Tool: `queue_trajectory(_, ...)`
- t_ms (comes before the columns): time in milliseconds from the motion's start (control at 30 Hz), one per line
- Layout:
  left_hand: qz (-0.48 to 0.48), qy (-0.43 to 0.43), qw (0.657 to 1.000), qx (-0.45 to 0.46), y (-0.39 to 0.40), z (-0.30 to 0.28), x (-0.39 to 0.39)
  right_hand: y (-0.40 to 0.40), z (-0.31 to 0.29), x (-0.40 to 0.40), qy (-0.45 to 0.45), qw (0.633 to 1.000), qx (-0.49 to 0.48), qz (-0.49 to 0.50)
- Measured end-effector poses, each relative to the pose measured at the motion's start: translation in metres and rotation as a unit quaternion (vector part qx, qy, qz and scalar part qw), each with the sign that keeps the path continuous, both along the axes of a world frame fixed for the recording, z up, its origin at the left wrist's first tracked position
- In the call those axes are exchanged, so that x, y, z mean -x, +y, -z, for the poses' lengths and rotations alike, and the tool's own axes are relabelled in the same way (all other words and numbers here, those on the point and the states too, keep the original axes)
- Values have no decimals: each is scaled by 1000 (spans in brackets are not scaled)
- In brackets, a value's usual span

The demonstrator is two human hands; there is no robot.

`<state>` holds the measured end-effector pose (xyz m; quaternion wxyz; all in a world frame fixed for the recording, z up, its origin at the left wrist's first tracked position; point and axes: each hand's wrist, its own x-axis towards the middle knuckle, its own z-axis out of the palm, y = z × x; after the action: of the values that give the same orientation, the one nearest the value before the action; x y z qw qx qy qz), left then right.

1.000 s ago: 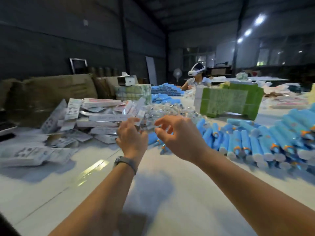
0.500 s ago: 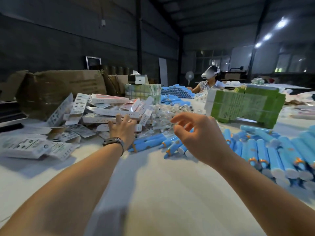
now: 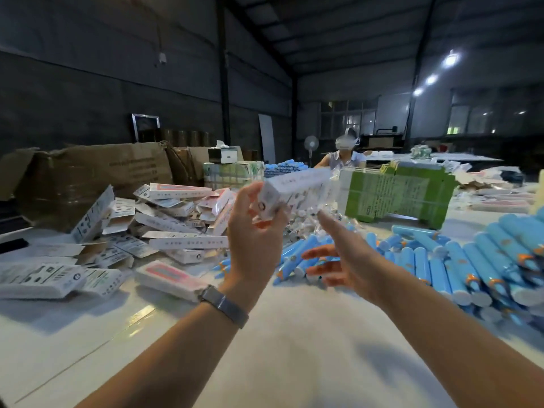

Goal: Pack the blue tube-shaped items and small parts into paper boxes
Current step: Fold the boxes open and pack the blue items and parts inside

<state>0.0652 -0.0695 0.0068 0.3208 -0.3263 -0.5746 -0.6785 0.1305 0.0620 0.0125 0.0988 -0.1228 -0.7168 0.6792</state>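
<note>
My left hand (image 3: 253, 231) holds a long white paper box (image 3: 294, 189) raised above the table, fingers wrapped round its near end; the box is blurred. Just right of it, my right hand (image 3: 344, 257) hovers with fingers spread and holds nothing. Beneath and to the right lie many blue tubes (image 3: 447, 260) with white and orange ends, heaped on the white table (image 3: 294, 354). A pile of flat and folded white paper boxes (image 3: 164, 228) covers the left side. Small clear-bagged parts (image 3: 312, 216) sit behind my hands.
A green bundle of cartons (image 3: 397, 192) stands at the back right and brown cardboard boxes (image 3: 88, 175) at the back left. Another person wearing a headset (image 3: 344, 157) sits at the far end. The near table surface is bare white.
My left hand has lifted a white paper box off the pile and turned palm toward me. My right hand has opened and moved down toward the blue tubes.
</note>
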Motion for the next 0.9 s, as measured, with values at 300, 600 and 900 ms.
queue_trajectory(300, -10, 10, 975, 223, 36, 65, -27, 44, 1, -26, 198, 976, 80, 33)
queue_trajectory(600, -3, 47, 946, 320, 45, 90, -35, 32, 9, -38, 203, 968, -133, 62)
queue_trajectory(900, 291, -121, 937, 151, 42, 87, -22, 42, 25, -36, 164, 968, -187, -34)
